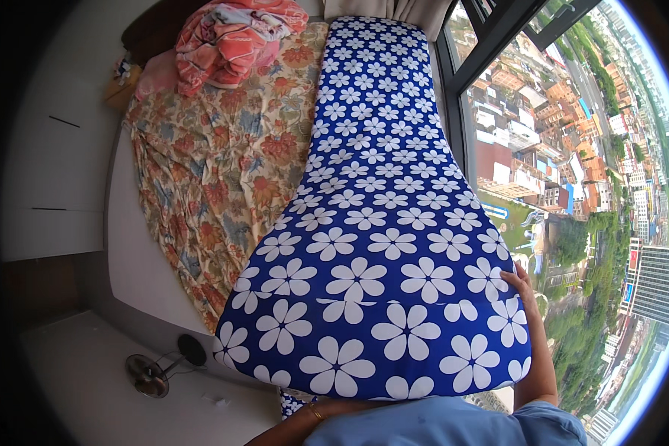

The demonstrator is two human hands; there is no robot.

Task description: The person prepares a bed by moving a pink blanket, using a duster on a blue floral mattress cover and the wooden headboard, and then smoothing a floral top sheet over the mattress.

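Before me a long cushion [391, 222] in a blue cover with white flowers stretches from my body to the far end of the window ledge. A seam or fold crosses its near part, and its near edge is at my waist. My right hand [519, 282] grips the cushion's right side by the window, with fingertips curled over the top. The left forearm, with a gold bangle at the wrist, lies along the near edge. My left hand [345, 407] is mostly hidden between that edge and my blue shirt, so its fingers do not show.
To the left is a bed with a crumpled floral sheet [217, 167] and a bunched pink blanket [223, 47]. A fan [148, 375] stands on the floor at lower left. White cabinets [61, 167] line the left wall. A large window [535, 139] runs along the right.
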